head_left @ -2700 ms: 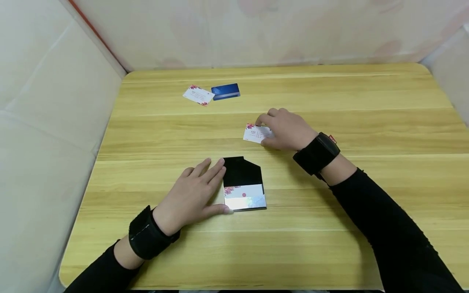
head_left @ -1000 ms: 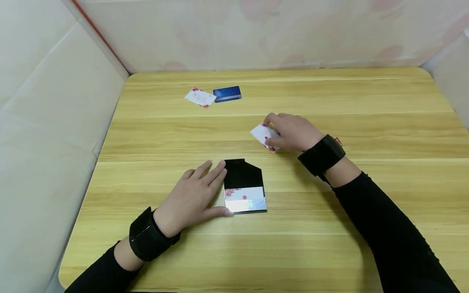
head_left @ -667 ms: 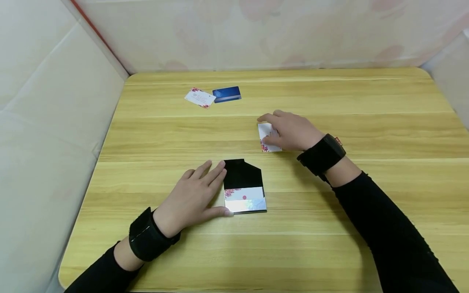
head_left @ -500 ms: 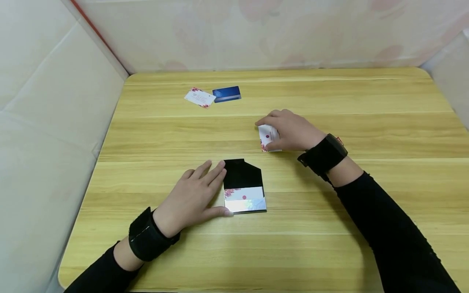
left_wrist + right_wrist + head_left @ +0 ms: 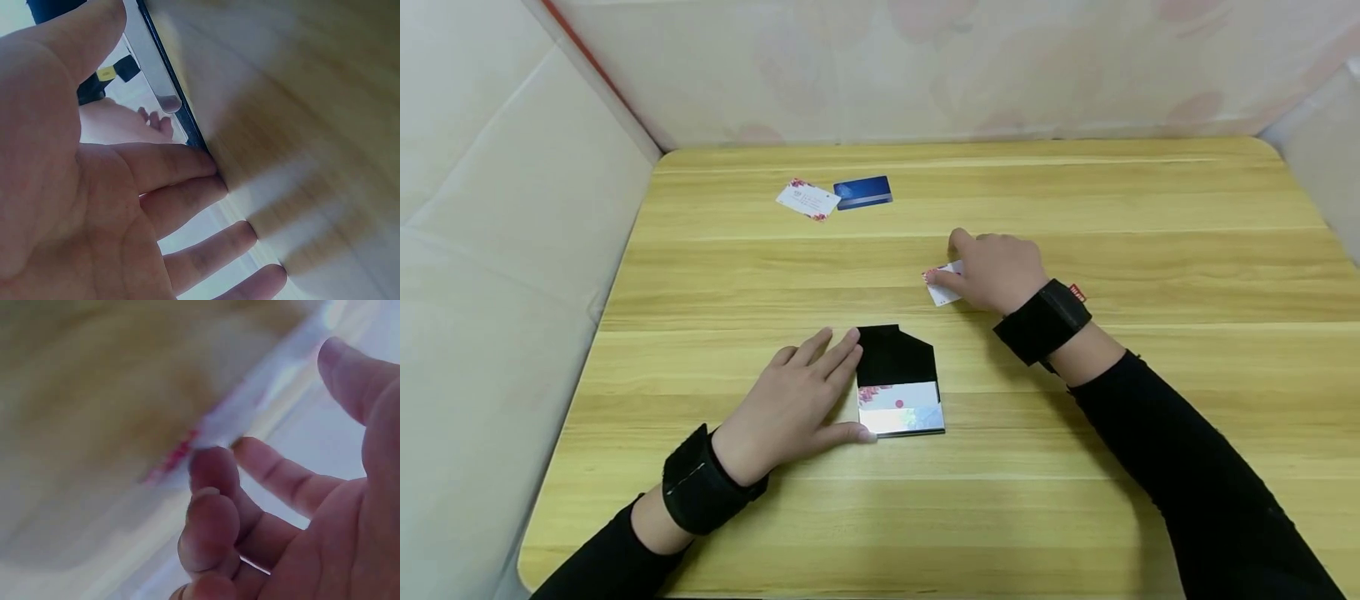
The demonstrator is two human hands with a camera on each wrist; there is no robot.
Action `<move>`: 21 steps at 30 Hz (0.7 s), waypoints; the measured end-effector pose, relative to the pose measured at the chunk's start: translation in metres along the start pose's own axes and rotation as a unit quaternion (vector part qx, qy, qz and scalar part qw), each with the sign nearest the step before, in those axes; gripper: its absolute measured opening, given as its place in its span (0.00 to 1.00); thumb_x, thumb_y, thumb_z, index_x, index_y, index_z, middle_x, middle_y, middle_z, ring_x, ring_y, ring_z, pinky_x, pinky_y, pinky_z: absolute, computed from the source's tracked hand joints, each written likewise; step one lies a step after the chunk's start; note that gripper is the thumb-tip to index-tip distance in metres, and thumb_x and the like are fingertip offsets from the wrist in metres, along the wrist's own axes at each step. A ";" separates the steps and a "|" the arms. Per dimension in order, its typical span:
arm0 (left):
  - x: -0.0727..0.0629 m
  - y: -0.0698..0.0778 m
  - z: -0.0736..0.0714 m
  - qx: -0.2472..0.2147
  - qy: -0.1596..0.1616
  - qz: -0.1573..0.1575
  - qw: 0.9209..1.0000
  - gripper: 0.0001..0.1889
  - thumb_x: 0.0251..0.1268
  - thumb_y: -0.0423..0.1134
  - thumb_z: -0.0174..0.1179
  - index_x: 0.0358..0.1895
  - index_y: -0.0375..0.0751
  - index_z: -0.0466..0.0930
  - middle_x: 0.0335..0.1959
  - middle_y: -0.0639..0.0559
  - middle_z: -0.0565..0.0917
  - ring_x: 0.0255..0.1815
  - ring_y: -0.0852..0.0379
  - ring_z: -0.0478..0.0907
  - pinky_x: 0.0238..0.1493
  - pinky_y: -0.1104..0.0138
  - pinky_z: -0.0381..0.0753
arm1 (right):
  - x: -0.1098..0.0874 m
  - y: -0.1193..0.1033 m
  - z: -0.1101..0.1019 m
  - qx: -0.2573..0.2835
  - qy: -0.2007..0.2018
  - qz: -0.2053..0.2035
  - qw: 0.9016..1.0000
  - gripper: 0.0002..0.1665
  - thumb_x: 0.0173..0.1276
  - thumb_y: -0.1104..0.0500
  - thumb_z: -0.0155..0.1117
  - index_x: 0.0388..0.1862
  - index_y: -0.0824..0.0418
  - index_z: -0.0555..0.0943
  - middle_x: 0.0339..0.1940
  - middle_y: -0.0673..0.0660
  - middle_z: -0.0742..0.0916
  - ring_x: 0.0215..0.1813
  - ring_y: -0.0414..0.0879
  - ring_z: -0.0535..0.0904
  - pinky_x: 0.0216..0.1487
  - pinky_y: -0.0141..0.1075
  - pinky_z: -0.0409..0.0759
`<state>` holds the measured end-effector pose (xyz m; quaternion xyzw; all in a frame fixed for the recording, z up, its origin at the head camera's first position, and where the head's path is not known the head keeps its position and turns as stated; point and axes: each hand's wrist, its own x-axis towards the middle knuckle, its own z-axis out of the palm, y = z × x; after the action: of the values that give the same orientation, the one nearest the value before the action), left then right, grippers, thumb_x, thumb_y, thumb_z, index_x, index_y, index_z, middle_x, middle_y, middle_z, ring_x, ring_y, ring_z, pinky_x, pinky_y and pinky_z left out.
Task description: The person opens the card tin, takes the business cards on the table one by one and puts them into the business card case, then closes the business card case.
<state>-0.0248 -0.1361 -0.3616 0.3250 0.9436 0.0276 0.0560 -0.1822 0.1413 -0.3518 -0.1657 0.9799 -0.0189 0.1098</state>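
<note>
Near the middle of the table my right hand (image 5: 1000,271) holds a white business card (image 5: 942,293) with pink flowers, its thumb lying over the card and the other fingers bent. In the blurred right wrist view the card (image 5: 215,428) runs between the thumb side and the bent fingers. Closer to me lies an opened card case (image 5: 897,354), its black inner lid up and a flowered white card (image 5: 919,394) showing behind the shiny front pocket. My left hand (image 5: 793,408) rests spread along the case's left side, fingertips at its upper corner and thumb at its lower corner.
Toward the back left, another flowered business card (image 5: 807,198) lies flat, its corner meeting a blue card (image 5: 862,192) with a pale stripe. The wooden table (image 5: 1150,400) has pale, wall-like sheets (image 5: 1000,67) behind it and at its sides.
My right hand has turned the business card about, from lengthwise to upright and now slanted, showing different sides. The thumb has swung across it. The left hand and case stay put.
</note>
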 end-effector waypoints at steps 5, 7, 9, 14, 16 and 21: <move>0.000 0.000 0.000 -0.002 0.001 -0.001 1.000 0.52 0.58 0.76 0.53 0.75 0.39 0.64 0.78 0.45 0.61 0.77 0.38 0.59 0.62 0.45 0.72 | 0.001 0.010 -0.013 0.042 0.001 -0.064 0.997 0.24 0.71 0.39 0.61 0.55 0.54 0.82 0.49 0.59 0.84 0.44 0.54 0.78 0.39 0.48 0.78; 0.001 0.001 0.000 -0.003 -0.001 -0.002 1.000 0.52 0.58 0.77 0.53 0.75 0.39 0.64 0.79 0.45 0.61 0.77 0.38 0.59 0.62 0.45 0.72 | 0.002 0.014 -0.017 0.061 -0.017 -0.098 0.993 0.21 0.67 0.46 0.67 0.56 0.52 0.82 0.55 0.57 0.82 0.49 0.54 0.77 0.47 0.49 0.77; 0.001 0.001 0.000 -0.003 -0.003 -0.001 1.000 0.52 0.59 0.77 0.52 0.75 0.39 0.64 0.79 0.45 0.60 0.77 0.38 0.59 0.62 0.45 0.72 | 0.002 0.017 -0.018 0.071 -0.040 -0.119 0.990 0.25 0.62 0.50 0.72 0.58 0.52 0.82 0.59 0.57 0.80 0.53 0.54 0.75 0.52 0.50 0.76; 0.001 0.001 0.001 -0.003 -0.003 0.001 1.000 0.52 0.59 0.76 0.52 0.76 0.39 0.63 0.79 0.45 0.60 0.77 0.38 0.59 0.62 0.45 0.71 | 0.004 0.018 -0.018 0.073 -0.070 -0.128 0.987 0.30 0.57 0.56 0.77 0.61 0.51 0.81 0.60 0.57 0.80 0.54 0.53 0.74 0.55 0.50 0.74; 0.001 0.001 0.001 -0.003 -0.004 0.000 1.000 0.52 0.59 0.76 0.52 0.76 0.39 0.63 0.79 0.45 0.60 0.77 0.38 0.58 0.62 0.45 0.71 | 0.006 0.017 -0.018 0.068 -0.070 -0.129 0.987 0.31 0.57 0.56 0.77 0.61 0.52 0.81 0.57 0.57 0.81 0.52 0.53 0.75 0.54 0.49 0.74; 0.000 0.001 0.001 -0.004 -0.006 -0.006 1.000 0.52 0.59 0.77 0.52 0.75 0.39 0.64 0.79 0.46 0.60 0.77 0.38 0.58 0.62 0.45 0.72 | 0.011 0.017 -0.017 0.057 -0.078 -0.123 0.988 0.30 0.55 0.53 0.79 0.59 0.52 0.82 0.50 0.58 0.83 0.49 0.53 0.76 0.52 0.48 0.74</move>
<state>-0.0244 -0.1354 -0.3622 0.3196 0.9450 0.0292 0.0635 -0.2017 0.1538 -0.3383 -0.2796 0.9378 -0.0756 0.1916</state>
